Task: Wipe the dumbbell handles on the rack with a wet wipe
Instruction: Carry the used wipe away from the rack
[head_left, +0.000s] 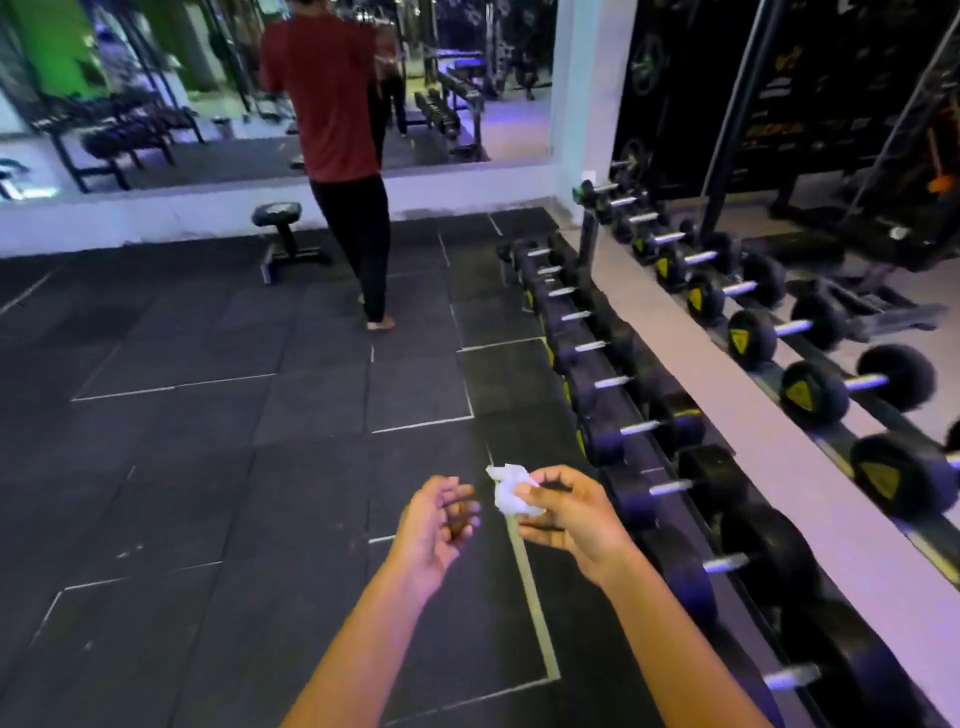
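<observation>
1. The rubber-tiled floor (208, 415) carries the dumbbell rack (587, 249) along its right edge, against a mirror (841, 291).
2. The dumbbells (602, 441) lie side by side on the rack, each bare handle (670, 487) exposed between its heads and easy to reach.
3. A person in a red shirt (332, 104) stands well apart, toward the floor's far edge.
4. The right hand (571, 519) pinches the wipe between thumb and fingertips, near the handles, probably readying it.
5. The left hand (436, 525) is loosely curled and holds nothing.
6. The crumpled wet wipe (509, 491) touches no handle yet.
</observation>
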